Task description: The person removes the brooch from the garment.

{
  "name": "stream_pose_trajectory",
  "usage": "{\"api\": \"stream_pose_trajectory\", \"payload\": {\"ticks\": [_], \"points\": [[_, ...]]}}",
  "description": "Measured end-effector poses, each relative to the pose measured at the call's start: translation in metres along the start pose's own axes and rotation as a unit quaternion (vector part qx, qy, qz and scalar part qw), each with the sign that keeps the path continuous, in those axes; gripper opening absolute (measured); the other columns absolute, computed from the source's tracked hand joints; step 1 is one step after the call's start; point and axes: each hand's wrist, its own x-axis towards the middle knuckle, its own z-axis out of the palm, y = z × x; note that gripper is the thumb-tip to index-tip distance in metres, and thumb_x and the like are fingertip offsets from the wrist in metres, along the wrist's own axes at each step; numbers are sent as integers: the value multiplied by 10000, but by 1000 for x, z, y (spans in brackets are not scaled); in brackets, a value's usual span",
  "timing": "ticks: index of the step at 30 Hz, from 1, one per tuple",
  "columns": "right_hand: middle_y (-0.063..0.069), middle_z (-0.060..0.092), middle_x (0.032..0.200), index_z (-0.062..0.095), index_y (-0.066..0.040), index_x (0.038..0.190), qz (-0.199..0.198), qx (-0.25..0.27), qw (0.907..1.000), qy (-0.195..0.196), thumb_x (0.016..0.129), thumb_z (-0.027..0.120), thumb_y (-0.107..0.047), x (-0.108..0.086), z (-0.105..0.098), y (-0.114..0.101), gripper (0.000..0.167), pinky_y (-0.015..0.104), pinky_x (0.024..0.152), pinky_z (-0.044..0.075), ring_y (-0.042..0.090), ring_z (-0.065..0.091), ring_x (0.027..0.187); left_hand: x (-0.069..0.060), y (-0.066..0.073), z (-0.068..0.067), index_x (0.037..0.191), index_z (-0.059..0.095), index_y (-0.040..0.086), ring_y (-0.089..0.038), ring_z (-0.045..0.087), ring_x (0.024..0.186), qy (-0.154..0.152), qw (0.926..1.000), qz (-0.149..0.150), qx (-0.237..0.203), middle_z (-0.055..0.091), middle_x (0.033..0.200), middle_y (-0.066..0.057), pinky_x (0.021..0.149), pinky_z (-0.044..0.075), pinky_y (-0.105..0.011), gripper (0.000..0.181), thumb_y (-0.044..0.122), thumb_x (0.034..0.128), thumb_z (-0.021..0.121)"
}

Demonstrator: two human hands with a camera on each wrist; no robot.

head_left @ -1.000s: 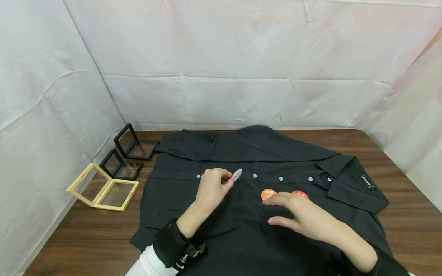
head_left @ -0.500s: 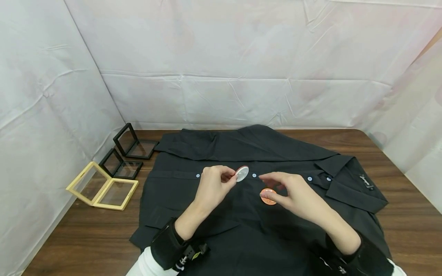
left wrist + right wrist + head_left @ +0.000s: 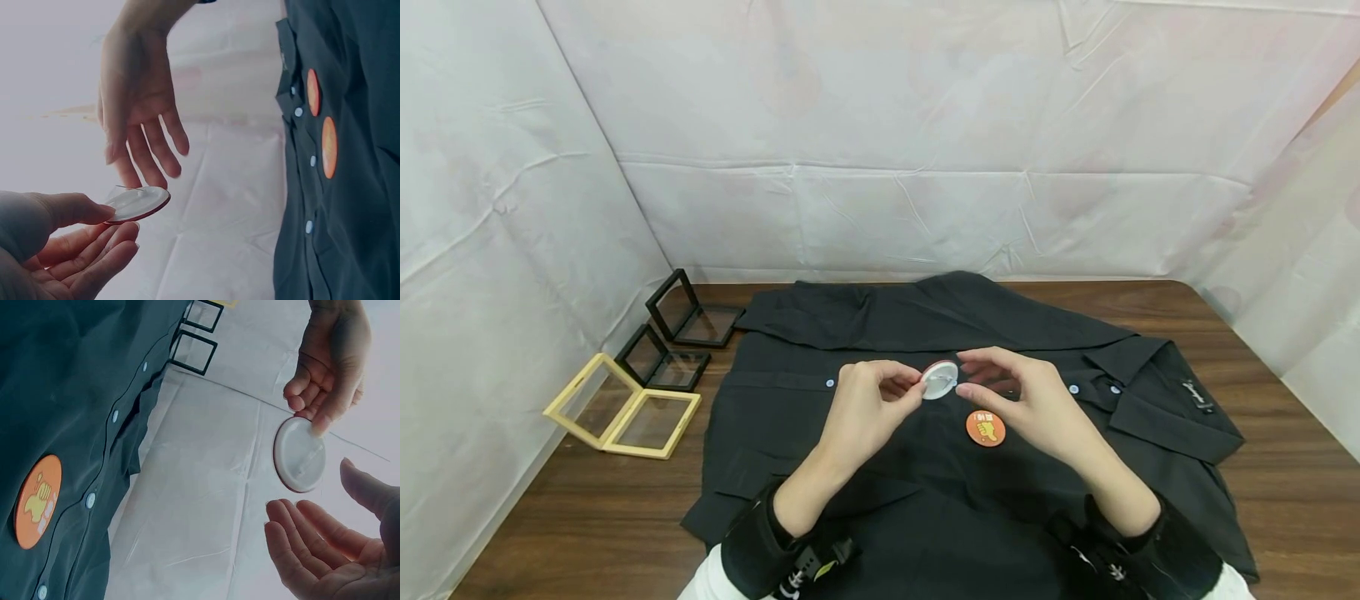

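Note:
My left hand (image 3: 872, 408) pinches a round pin badge (image 3: 940, 381) by its edge, white back turned up. In the left wrist view a thin pin (image 3: 129, 187) stands out from that back. My right hand (image 3: 1030, 404) is close to the badge's other side, its fingers spread and bent slightly; in the right wrist view (image 3: 331, 550) it is apart from the badge. Below lies a black shirt (image 3: 910, 325) with light buttons. An orange badge (image 3: 985, 428) with a yellow thumb design lies on it. A redder badge (image 3: 313, 92) beside it is hidden in the head view.
At the left of the wooden table (image 3: 572, 517) stand two black display frames (image 3: 703, 342) and a yellow one (image 3: 651, 452), all unfolded. White cloth (image 3: 880, 150) hangs behind and at the sides. The shirt's collar (image 3: 1180, 408) points right.
My right hand has moved left and up, from over the badges on the shirt to beside the held badge. The left hand has shifted slightly right, turning the badge's white back more into view.

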Motion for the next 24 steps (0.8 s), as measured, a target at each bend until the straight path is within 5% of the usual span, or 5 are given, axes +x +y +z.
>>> {"api": "stream_pose_trajectory", "payload": {"ticks": [12, 24], "points": [[-40, 632, 913, 614, -114, 1046, 15, 807, 9967, 126, 777, 680, -152, 1, 7, -2, 279, 271, 672, 489, 97, 606, 796, -4, 11, -5, 811, 684, 19, -38, 608, 625, 77, 9994, 39, -344, 656, 731, -20, 570, 478, -162, 63, 12, 750, 670], [5, 623, 866, 618, -75, 995, -248, 1034, 9939, 306, 787, 659, -76, 1, 11, -3, 212, 269, 616, 491, 142, 605, 715, -6, 13, -5, 815, 683, 16, -44, 611, 629, 122, 9992, 98, -371, 656, 728, -21, 564, 477, -161, 64, 19, 752, 673]]}}
